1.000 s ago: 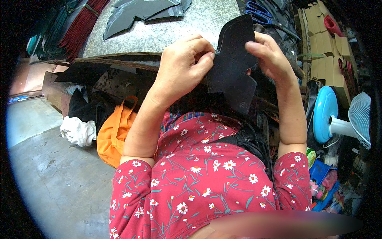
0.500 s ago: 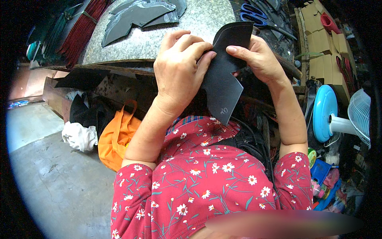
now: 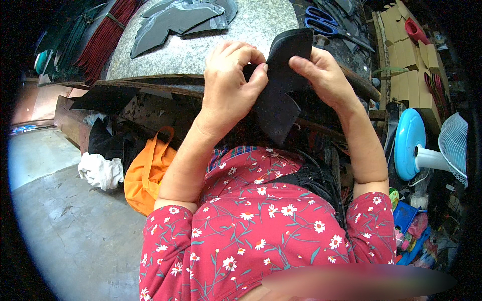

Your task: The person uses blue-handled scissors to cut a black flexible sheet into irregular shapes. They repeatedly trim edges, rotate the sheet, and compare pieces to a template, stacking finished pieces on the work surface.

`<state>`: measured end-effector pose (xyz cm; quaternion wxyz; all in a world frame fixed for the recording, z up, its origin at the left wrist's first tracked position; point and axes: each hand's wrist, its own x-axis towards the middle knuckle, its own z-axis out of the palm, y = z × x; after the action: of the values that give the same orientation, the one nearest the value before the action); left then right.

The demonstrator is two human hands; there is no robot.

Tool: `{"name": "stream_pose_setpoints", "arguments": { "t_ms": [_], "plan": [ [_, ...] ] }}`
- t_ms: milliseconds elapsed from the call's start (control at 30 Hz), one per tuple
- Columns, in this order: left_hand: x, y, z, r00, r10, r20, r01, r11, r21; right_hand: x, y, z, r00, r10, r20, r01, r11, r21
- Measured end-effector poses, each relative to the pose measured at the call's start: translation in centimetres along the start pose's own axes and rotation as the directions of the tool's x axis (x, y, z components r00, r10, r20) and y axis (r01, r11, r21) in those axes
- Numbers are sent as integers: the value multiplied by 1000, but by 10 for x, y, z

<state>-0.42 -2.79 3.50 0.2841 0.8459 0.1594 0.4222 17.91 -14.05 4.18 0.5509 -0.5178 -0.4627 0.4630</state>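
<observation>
1. While held at the frame's upper centre, the black piece (image 3: 279,85) ran near-vertical, top leaning right, tip down.
2. The left hand (image 3: 233,75) pinched its left edge; the right hand (image 3: 324,75) clasped its right side, thumb in front.
3. Bare slab (image 3: 266,20) lay above, between stacked cutouts (image 3: 175,25) and blue-handled scissors (image 3: 335,31).
4. The piece's face was too dark to read.

One left hand (image 3: 231,83), one right hand (image 3: 329,75), that's two! One held black piece (image 3: 281,65), one pair of blue-handled scissors (image 3: 322,26), one orange bag (image 3: 143,183), one fan (image 3: 410,144), at least two grey pieces (image 3: 173,25) (they overlap, so no exact tally)!
</observation>
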Motion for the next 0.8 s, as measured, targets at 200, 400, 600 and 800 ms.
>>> {"name": "stream_pose_setpoints", "arguments": {
  "t_ms": [200,400,600,800],
  "plan": [
    [6,-2,-8,985,170,-10,-163,957,242,2,0,-8,1000,-2,-4,2,1000,-31],
    [3,1,-6,994,108,-18,-97,946,309,4,7,-8,1000,19,-17,-18,1000,22],
    [3,3,-6,998,51,-48,-39,971,235,5,8,-8,999,40,-25,-40,999,5],
    [4,1,-5,1000,14,-21,-11,994,106,4,6,-6,999,26,21,-26,1000,-2]
  ]
}}
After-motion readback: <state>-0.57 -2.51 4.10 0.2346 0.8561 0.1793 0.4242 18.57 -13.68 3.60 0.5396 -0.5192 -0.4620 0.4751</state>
